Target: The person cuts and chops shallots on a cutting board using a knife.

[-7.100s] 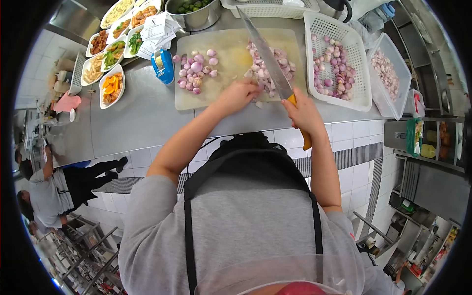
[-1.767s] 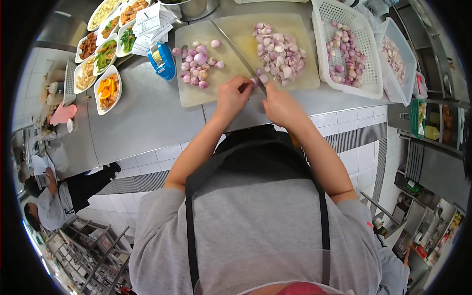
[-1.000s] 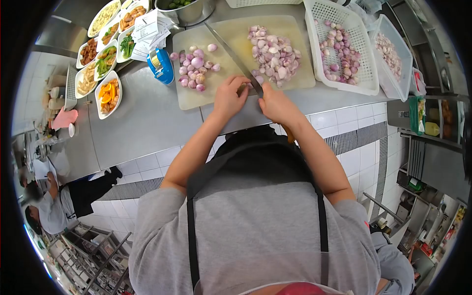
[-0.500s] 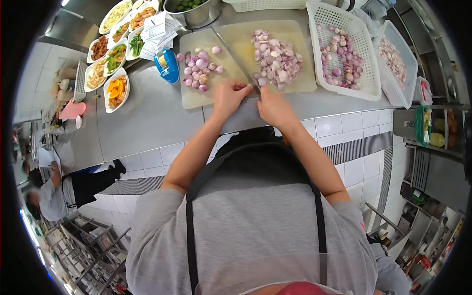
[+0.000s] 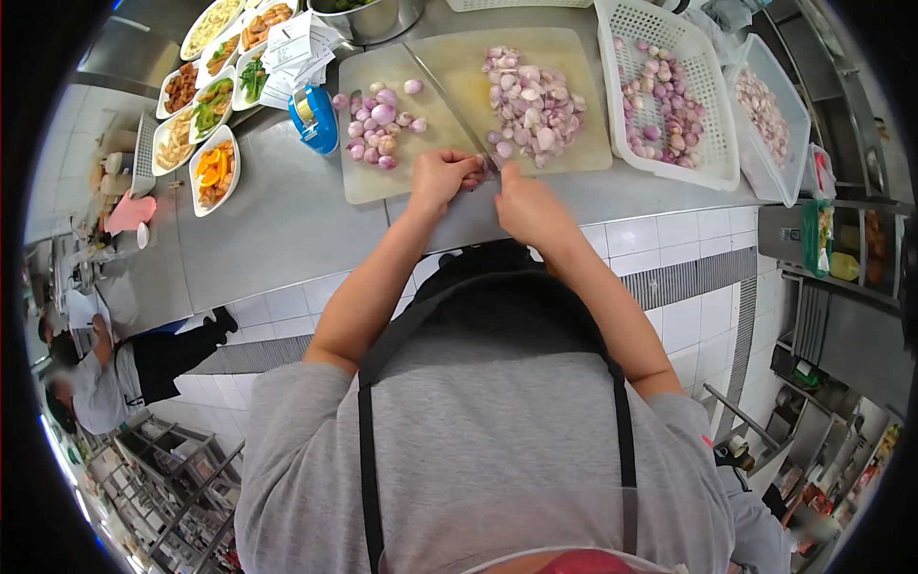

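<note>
My right hand [image 5: 532, 206] is closed around the handle of a long knife [image 5: 448, 100]. Its blade slants away to the far left across a pale cutting board [image 5: 368, 184]. Close beside it, at the board's near edge, my left hand [image 5: 442, 180] is closed with its fingertips on a shallot [image 5: 471, 180], mostly covered by the fingers. Whole peeled shallots [image 5: 382, 117] lie on the board left of the blade. To its right spreads a larger heap of cut shallots [image 5: 537, 110].
Right of the board stand a white perforated basket [image 5: 631, 161] of shallots and a clear tub [image 5: 786, 172] of pale pieces. On the left are a blue tape dispenser [image 5: 314, 120], paper slips [image 5: 292, 53], dishes of food [image 5: 215, 177] and a metal pot [image 5: 382, 24]. Another person [image 5: 105, 387] stands far left.
My left fingers have curled in more around the shallot beside the blade. The knife stays in my right hand at nearly the same slant. The whole view has shifted slightly.
</note>
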{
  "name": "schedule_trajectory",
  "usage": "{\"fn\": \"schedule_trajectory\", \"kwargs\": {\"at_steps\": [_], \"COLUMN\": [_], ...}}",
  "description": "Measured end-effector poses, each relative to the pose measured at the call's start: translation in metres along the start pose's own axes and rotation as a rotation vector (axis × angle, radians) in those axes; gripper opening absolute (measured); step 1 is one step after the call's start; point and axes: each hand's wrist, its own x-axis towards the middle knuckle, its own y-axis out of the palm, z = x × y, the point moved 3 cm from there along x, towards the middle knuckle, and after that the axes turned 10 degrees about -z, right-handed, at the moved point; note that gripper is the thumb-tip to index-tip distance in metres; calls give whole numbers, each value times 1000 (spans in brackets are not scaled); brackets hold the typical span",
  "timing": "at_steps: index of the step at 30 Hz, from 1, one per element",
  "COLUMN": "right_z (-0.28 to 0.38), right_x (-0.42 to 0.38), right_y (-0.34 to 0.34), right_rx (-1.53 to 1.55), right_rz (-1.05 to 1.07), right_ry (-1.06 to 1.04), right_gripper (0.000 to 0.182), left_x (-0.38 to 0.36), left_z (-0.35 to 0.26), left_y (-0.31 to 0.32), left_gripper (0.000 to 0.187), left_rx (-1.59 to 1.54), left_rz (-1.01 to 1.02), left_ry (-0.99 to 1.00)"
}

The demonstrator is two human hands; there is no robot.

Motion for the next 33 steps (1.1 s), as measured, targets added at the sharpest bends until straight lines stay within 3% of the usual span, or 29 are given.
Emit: {"fn": "schedule_trajectory", "kwargs": {"at_steps": [8,12,15,21,23,26,29,33], "right_z": [7,12,11,0,11,11,11,6], "right_x": [-4,-10,-7,8,-4,-9,-6,7], "right_y": [-13,-16,-5,-4,-20,-16,-6,4], "right_rx": [25,56,-23,41,123,54,-52,-52], "right_rz": [23,4,34,-81,71,36,16,-34], "right_ry": [1,38,31,-52,94,66,23,4], "right_gripper": [43,35,42,46,50,50,39,39], "left_x": [2,3,3,1,-1,2,1,5], "left_z": [1,2,0,-4,-1,0,-1,0], "left_y": [-2,0,-2,0,-2,-1,-2,-2], "left_gripper": [11,9,10,8,8,8,9,10], "left_rx": [-4,-30,5,18,22,22,9,25], "left_rz": [-1,7,25,23,7,29,33,35], "left_ry": [-3,-19,-27,-28,-39,-19,-35,-18]}}
